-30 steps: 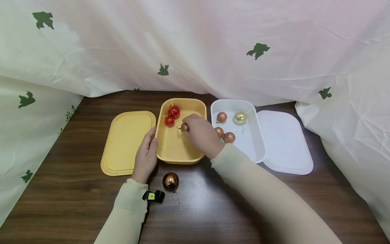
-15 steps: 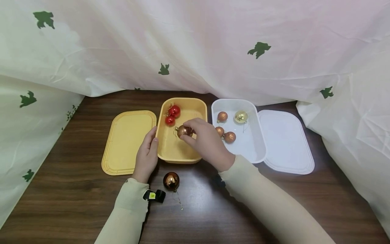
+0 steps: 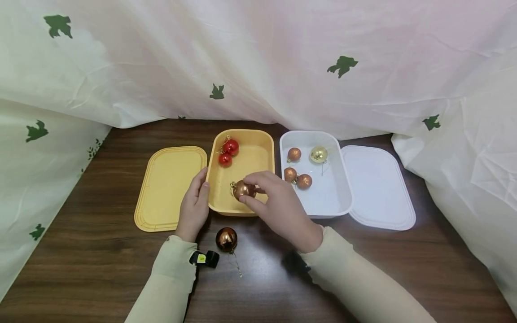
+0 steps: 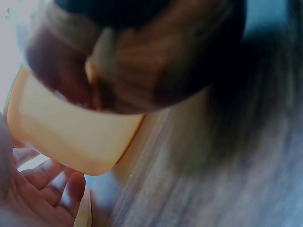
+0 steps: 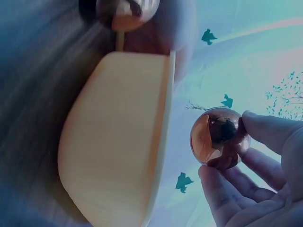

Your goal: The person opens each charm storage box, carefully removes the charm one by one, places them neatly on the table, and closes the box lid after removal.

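We see the right hand (image 3: 282, 213) with a shiny copper ball (image 3: 244, 190) pinched between thumb and fingertips, its gold cap pointing left. The ball is above the near end of a yellow box (image 3: 258, 152), and the right wrist view shows it up beyond the rim, clear of the wall. The left hand (image 3: 194, 211) lies against the left wall of that box — fingers relaxed, thumb by the rim, pressing from outside rather than wrapped around anything.

In the far left corner of the yellow box we find red balls (image 3: 231, 147) close together. A white box (image 3: 327, 195) stands just to the right, both boxes toward the far edge of the worktop (image 3: 81, 242). Inside the white box we count three glittery orange balls (image 3: 304, 181) along its left side and one gold ball (image 3: 318, 154) toward its far right corner.

A yellow lid (image 3: 167, 188) lies flat on the left side of the worktop, a white lid (image 3: 379, 188) on the right — each beside its matching box. Nearer us, a dark brown ball (image 3: 226, 239) rests on the worktop, its string trailing toward the near edge.
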`<action>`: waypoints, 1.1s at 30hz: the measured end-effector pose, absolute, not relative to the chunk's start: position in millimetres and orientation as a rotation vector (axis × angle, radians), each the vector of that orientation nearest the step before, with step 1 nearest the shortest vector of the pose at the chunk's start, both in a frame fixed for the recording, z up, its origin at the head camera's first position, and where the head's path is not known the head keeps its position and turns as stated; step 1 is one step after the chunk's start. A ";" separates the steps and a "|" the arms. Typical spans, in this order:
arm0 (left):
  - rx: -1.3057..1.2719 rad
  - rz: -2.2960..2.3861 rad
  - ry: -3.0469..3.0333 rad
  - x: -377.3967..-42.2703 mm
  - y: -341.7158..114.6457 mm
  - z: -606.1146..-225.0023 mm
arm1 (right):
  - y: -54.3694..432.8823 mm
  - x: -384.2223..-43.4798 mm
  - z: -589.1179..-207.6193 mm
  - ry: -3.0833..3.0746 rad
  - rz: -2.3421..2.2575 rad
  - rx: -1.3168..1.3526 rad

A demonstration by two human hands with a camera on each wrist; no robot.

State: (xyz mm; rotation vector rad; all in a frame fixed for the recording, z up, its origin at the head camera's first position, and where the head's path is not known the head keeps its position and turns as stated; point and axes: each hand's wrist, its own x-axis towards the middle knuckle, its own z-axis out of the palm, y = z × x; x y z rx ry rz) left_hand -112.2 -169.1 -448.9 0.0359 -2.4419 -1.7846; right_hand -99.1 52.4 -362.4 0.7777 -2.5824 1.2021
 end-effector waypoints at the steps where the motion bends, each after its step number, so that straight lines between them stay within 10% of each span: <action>1: 0.035 -1.788 -2.439 -112.2 -169.4 -449.1 | 52.8 -96.2 -363.1 -2.575 1.223 0.782; 33: 0.035 -1.803 -2.435 -110.7 -168.8 -447.0 | 62.7 -46.6 -405.3 -2.566 1.444 0.813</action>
